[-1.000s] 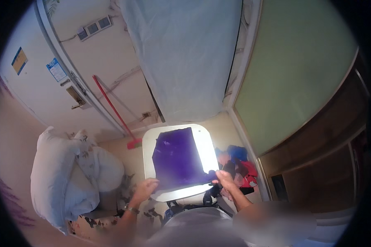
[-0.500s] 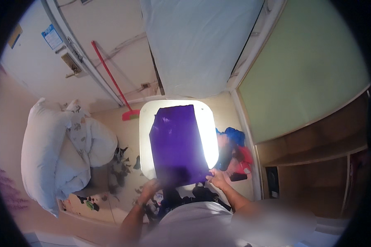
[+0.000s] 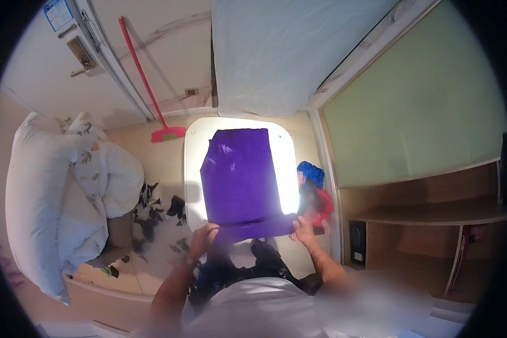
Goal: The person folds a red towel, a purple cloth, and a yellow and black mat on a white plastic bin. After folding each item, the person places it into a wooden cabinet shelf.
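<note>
1. Since the frame half a second ago, the near edge of the purple cloth point(image 3: 239, 174) has drawn up into a raised strip with a dark crease above it; both hands have come closer to the table's near edge, and the whole view has shifted with the head
2. The cloth lies on the white table point(image 3: 287, 158), most of it flat, its near strip stretched between the hands and covering much of the table's near edge, so that edge is hard to trace
3. Left hand point(image 3: 204, 239): bent fingers pinching the strip's left end; the fingertips are partly hidden and blurred
4. Right hand point(image 3: 303, 230): thumb and fingers pinching the strip's right end, just off the table's near right corner
5. Glare washes out the table's right side, and the pile of clothes point(image 3: 319, 203) beyond it is partly hidden by the table; single garments are hard to tell apart, bar a blue one point(image 3: 311, 173)
6. A blurred patch point(image 3: 374, 301) hides the right upper arm
7. Dark scraps point(image 3: 149, 214) on the floor, near the white bedding point(image 3: 45, 197), are too smeared to identify
8. Door point(image 3: 36, 62) and pale sheet point(image 3: 287, 50) are cut off above, while the red broom point(image 3: 141, 70) shows whole
</note>
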`<action>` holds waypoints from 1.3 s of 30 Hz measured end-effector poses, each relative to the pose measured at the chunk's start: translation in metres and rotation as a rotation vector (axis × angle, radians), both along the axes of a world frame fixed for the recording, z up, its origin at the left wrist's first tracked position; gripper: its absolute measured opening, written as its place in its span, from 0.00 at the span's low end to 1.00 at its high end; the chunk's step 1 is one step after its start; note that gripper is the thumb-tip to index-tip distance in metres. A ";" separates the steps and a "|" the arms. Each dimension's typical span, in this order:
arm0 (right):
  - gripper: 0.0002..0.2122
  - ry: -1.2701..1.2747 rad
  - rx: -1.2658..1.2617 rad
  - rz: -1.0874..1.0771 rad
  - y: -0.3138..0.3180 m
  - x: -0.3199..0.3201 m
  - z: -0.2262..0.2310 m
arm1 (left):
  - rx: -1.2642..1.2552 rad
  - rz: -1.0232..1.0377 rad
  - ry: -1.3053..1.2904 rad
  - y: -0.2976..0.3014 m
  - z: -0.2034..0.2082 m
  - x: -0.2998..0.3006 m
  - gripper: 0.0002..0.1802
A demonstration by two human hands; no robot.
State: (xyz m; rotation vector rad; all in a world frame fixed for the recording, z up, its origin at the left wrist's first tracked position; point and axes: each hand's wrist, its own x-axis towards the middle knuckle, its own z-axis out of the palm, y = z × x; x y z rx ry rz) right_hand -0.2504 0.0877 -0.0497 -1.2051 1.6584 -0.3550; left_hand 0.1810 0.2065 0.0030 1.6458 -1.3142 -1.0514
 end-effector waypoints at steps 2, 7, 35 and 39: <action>0.07 -0.129 0.057 -0.171 -0.010 0.010 0.004 | 0.072 -0.038 -0.056 -0.015 0.001 0.008 0.11; 0.08 -0.127 -0.114 -0.213 -0.039 0.046 0.019 | 0.112 -0.030 0.009 -0.039 -0.038 0.021 0.10; 0.09 0.216 -0.560 0.186 -0.252 0.181 -0.038 | -0.123 0.380 -0.335 -0.257 -0.128 0.091 0.15; 0.12 0.335 -0.733 0.275 -0.313 0.192 -0.050 | -0.284 0.349 -0.467 -0.321 -0.145 0.107 0.16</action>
